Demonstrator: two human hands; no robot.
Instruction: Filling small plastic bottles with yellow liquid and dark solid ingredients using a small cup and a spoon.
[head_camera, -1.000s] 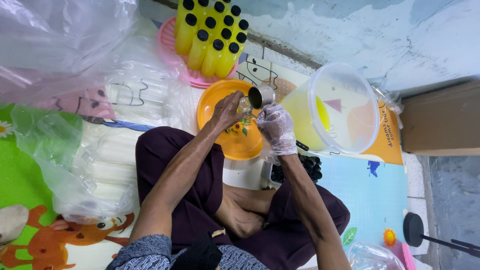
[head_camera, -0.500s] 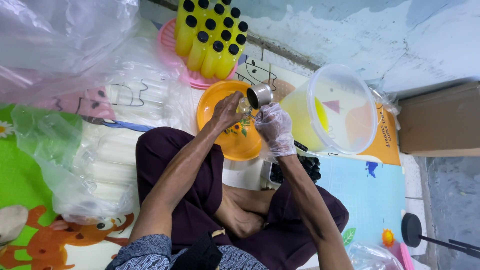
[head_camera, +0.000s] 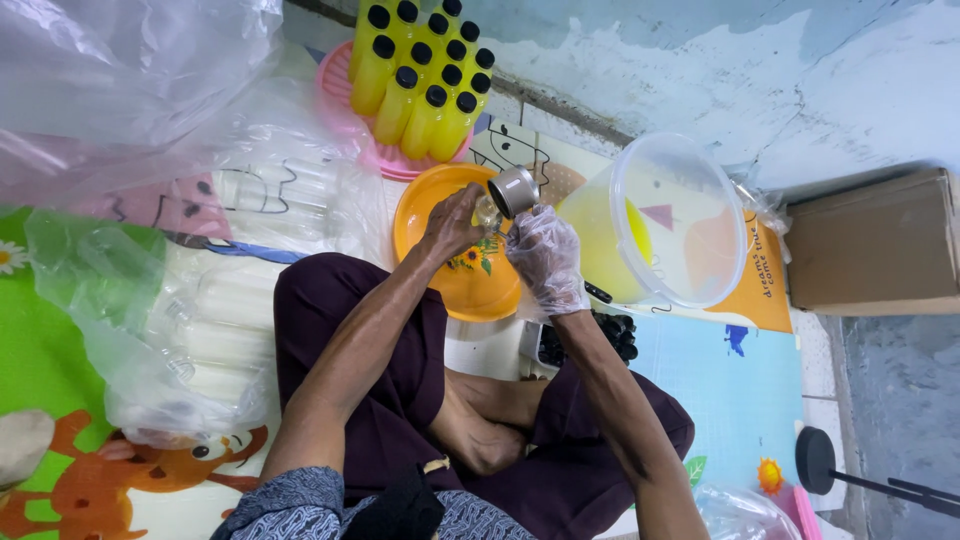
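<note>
My left hand (head_camera: 448, 228), bare, holds a small clear bottle (head_camera: 486, 209) over an orange bowl (head_camera: 417, 205) with a flower print. My right hand (head_camera: 548, 258), in a thin clear plastic glove, grips a small metal cup (head_camera: 514, 191) tilted against the bottle's mouth. Just right of the hands stands a clear bucket (head_camera: 690, 170) holding yellow liquid. Behind the bowl, several bottles of yellow liquid with black caps (head_camera: 420, 75) lie on a pink tray (head_camera: 340, 110).
Big clear plastic bags of empty bottles (head_camera: 215, 310) lie on the left on a colourful play mat (head_camera: 40, 350). A pile of black caps (head_camera: 605, 338) sits by my right knee. A cardboard box (head_camera: 870, 240) stands at the right, against the wall.
</note>
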